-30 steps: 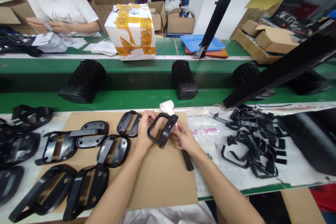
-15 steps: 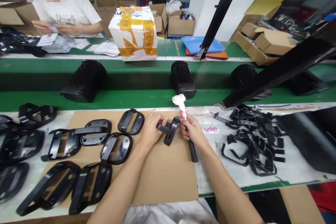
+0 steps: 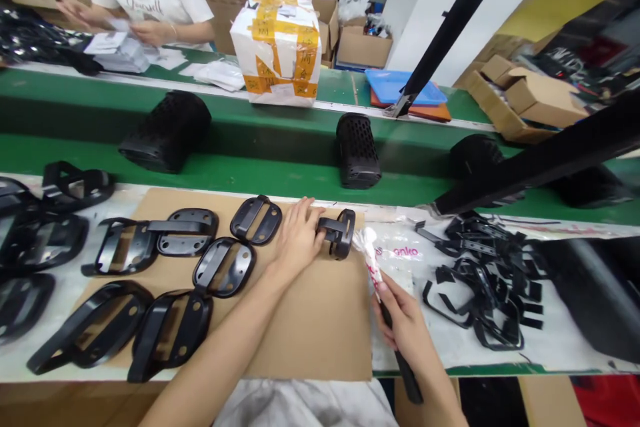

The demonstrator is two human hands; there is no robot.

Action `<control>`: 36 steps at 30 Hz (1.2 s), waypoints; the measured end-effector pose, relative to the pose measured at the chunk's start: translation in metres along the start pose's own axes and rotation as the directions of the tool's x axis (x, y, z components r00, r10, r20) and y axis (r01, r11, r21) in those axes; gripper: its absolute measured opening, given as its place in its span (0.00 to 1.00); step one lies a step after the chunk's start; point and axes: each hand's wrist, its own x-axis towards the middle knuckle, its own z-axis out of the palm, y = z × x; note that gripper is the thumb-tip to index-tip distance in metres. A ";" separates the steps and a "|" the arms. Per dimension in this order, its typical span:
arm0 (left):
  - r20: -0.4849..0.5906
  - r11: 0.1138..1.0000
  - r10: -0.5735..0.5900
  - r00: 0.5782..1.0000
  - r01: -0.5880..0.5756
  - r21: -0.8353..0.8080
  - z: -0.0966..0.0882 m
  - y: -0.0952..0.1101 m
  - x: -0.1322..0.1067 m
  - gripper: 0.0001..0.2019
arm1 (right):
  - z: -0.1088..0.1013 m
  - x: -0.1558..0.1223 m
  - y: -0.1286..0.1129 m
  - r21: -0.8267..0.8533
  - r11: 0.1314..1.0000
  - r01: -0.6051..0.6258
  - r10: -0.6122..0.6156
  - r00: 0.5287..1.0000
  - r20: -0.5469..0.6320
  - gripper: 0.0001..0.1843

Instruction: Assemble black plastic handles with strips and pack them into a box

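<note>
My left hand (image 3: 299, 235) rests over the cardboard sheet (image 3: 320, 340), its fingers closed on the near end of a black plastic handle piece (image 3: 343, 235). That piece stands on edge on the sheet. In my right hand (image 3: 404, 317) is a hammer (image 3: 410, 380), gripped by its black handle. White plastic with pink print wraps the head and upper shaft, which lie just right of the handle piece. Left of my left hand lie several similar black handle pieces (image 3: 225, 268), oval plates with a raised strap.
A pile of thin black strips and frames (image 3: 485, 280) lies to the right. Black perforated housings (image 3: 359, 150) stand along the green conveyor (image 3: 280, 180). A slanted black post (image 3: 530, 163) crosses the right side. Beyond, a person (image 3: 155, 7) handles papers near a taped box (image 3: 277, 50).
My right hand has drawn back toward me and right with the hammer. The handle piece has moved slightly right and forward with my left hand. The whole view has tilted.
</note>
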 end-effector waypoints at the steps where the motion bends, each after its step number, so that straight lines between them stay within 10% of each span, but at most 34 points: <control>1: 0.003 1.000 0.002 1.000 -0.002 0.001 0.001 0.000 -0.001 0.22 | -0.001 -0.005 0.001 0.007 1.000 0.005 -0.004 1.000 -0.028 0.42; 6: 0.035 1.000 -0.002 0.999 0.001 0.011 0.000 0.007 -0.005 0.26 | 0.013 -0.013 0.002 0.106 0.970 0.220 -0.187 0.948 -0.258 0.28; 12: 0.061 1.000 -0.017 0.998 0.016 0.021 -0.001 0.012 -0.008 0.28 | 0.023 -0.002 0.014 -0.052 0.999 0.003 0.001 0.997 0.080 0.38; 17: 0.055 1.000 -0.023 0.998 0.022 0.018 0.001 0.013 -0.009 0.29 | 0.022 -0.011 0.009 -0.008 0.986 0.169 -0.168 0.970 -0.178 0.40; 23: 0.045 0.999 -0.035 0.998 0.035 0.005 0.001 0.015 -0.011 0.30 | 0.022 -0.006 0.008 -0.140 0.985 0.099 -0.081 0.988 0.128 0.38; 28: 0.033 0.999 -0.039 0.999 0.039 -0.001 0.004 0.015 -0.011 0.30 | 0.021 -0.011 0.004 -0.065 0.970 0.233 -0.240 0.962 -0.132 0.35; 36: 0.028 0.999 -0.050 0.998 0.051 -0.013 0.003 0.015 -0.011 0.30 | 0.019 -0.006 0.007 -0.205 0.971 0.120 -0.106 0.991 0.077 0.40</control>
